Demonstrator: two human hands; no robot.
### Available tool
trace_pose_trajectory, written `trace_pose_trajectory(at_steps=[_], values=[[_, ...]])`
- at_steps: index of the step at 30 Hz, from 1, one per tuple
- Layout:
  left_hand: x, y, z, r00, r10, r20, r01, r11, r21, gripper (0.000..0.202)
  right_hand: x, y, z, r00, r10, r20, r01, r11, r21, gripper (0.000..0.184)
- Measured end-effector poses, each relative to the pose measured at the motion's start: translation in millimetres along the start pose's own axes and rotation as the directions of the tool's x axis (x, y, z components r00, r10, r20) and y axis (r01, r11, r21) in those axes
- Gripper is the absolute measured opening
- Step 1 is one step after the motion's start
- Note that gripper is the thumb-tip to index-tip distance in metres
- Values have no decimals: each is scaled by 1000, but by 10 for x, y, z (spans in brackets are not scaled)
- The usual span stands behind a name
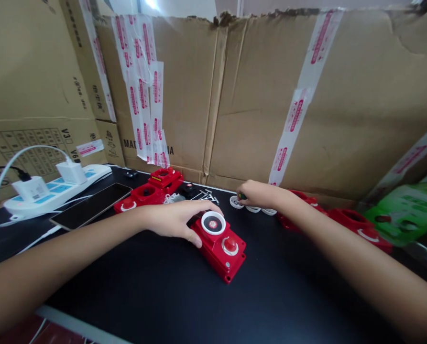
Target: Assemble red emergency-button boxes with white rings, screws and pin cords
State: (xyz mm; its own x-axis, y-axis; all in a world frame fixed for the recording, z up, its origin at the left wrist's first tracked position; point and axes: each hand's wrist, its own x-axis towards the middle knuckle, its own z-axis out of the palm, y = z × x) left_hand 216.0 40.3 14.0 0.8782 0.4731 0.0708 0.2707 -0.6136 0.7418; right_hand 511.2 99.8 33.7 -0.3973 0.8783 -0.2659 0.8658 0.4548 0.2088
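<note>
My left hand (184,220) is closed round the back left end of a red plastic housing (218,253) lying tilted on the black table. On top of that housing are a white ring (213,214) around a black disc and a red knob (230,244). My right hand (256,193) reaches to the back, fingers pinched at the leftmost of several white rings (236,202). A small dark, greenish thing (242,196) shows at its fingertips, too small to name. More red housings (353,222) lie behind my right forearm.
At the back left lie other red housings (148,193) and several metal T-shaped pieces (208,196). A phone (91,205) and a white power strip (59,191) with chargers are on the left. Cardboard walls (256,105) enclose the back; a green plastic package (407,210) stands at right.
</note>
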Motion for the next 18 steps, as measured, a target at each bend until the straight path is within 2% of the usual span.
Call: trace_pose_trajectory(at_steps=[4, 8, 18], values=[[-17, -8, -39, 999, -22, 47, 23, 1000, -17, 72, 10, 18, 52, 1000, 2, -15, -2, 1000, 0, 37], [-14, -13, -31, 999, -21, 48, 23, 998, -50, 70, 14, 24, 84, 999, -8, -47, 8, 1000, 15, 37], [-21, 26, -31, 998, -39, 50, 39, 999, 3, 68, 33, 97, 144, 991, -87, -107, 94, 993, 69, 36]])
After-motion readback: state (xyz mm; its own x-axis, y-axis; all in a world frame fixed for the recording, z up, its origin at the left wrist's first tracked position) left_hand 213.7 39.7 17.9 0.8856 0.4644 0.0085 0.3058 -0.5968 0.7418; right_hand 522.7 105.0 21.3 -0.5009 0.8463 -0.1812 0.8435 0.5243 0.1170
